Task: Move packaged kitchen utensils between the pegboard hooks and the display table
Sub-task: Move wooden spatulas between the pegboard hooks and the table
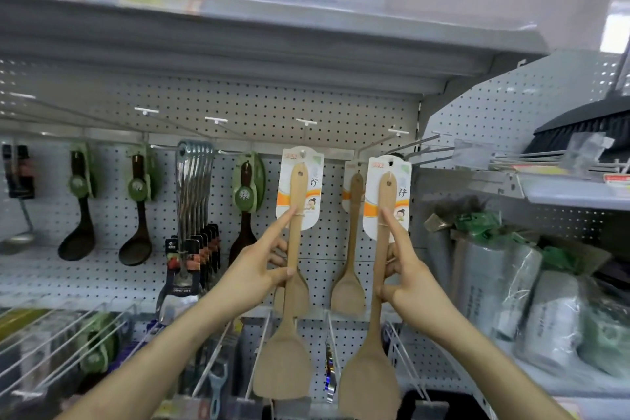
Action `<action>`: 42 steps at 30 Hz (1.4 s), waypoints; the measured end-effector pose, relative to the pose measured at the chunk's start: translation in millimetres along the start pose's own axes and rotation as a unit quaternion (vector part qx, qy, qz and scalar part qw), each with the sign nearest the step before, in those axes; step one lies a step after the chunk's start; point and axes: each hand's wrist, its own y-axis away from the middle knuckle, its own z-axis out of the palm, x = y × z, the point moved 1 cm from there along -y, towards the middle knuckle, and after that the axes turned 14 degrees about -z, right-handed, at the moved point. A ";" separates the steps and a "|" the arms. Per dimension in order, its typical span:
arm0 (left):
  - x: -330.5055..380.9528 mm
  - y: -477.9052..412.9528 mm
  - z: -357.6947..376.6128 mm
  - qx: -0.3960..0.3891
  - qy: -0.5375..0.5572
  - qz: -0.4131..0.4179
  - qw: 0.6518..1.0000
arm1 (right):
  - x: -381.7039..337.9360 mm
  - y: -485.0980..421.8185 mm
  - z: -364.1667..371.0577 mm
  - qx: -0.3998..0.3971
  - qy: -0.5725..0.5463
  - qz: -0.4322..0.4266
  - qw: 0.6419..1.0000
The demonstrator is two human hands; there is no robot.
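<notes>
Two carded spatulas held up at the pegboard hooks, one in each hand.

The left hand [262, 266] gripped the handle of one wooden spatula [289, 314], forefinger stretched up to its backing card. The right hand [410, 280], well apart from it, gripped a second spatula [376, 317] the same way. Both cards sat at hook height against the pegboard [238, 106], beside a third spatula [351, 249] hanging there. Hanging or lifting off, I could not tell; either called for lining each card's hole up with its hook [397, 131].
</notes>
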 end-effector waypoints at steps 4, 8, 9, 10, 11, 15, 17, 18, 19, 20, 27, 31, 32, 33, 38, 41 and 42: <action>-2.8 -5.7 2.4 0.002 0.001 -0.002 1.000 | 2.8 0.7 0.5 -0.003 0.000 -0.014 1.000; -6.6 -9.9 2.4 0.001 0.002 0.003 1.000 | 6.7 2.5 1.2 -0.012 0.004 -0.018 1.000; -7.7 -11.3 2.4 -0.001 0.003 0.003 1.000 | 7.9 2.7 1.4 -0.012 0.005 -0.020 1.000; -9.0 -13.1 2.7 0.000 0.002 0.004 1.000 | 9.0 2.0 1.7 -0.012 0.005 -0.022 1.000; -10.6 -15.8 2.8 0.002 -0.003 0.004 1.000 | 10.7 0.3 1.6 -0.014 0.003 -0.020 1.000; -20.8 -30.1 4.9 0.020 -0.032 -0.002 0.999 | 26.0 -14.5 3.7 -0.016 -0.007 0.004 1.000; -27.9 -38.6 6.3 0.027 -0.043 -0.004 0.999 | 37.6 -23.9 7.7 -0.013 -0.003 0.011 1.000; -30.2 -43.1 7.7 0.032 -0.048 -0.006 0.998 | 44.3 -28.9 10.0 -0.009 -0.002 0.013 1.000; -32.0 -48.1 8.8 0.037 -0.052 -0.009 0.998 | 51.7 -34.7 12.6 -0.007 -0.002 0.014 1.000; -33.8 -53.7 9.5 0.042 -0.055 -0.012 0.997 | 60.0 -40.9 14.8 -0.005 0.001 0.017 1.000; -53.9 -103.3 8.4 0.061 -0.079 -0.012 0.995 | 106.6 -83.5 32.3 0.017 0.018 0.043 0.999; -63.2 -128.5 12.9 0.074 -0.096 -0.009 0.993 | 129.0 -107.5 44.9 0.018 0.040 0.050 0.998; -66.9 -132.2 15.0 0.076 -0.087 -0.008 0.993 | 133.5 -111.3 47.7 0.021 0.036 0.054 0.998; -69.2 -134.9 17.4 0.076 -0.076 -0.003 0.994 | 136.5 -113.8 48.8 0.030 0.031 0.059 0.997; -77.5 -149.5 25.5 0.077 -0.042 -0.010 0.996 | 162.2 -125.1 50.2 0.024 0.039 0.060 0.997; -82.2 -155.9 26.1 0.084 -0.045 -0.001 0.995 | 167.2 -130.5 48.2 0.046 0.030 0.065 0.996; -85.3 -154.9 25.8 0.079 -0.048 0.000 0.996 | 166.5 -129.3 48.8 0.045 0.027 0.065 0.997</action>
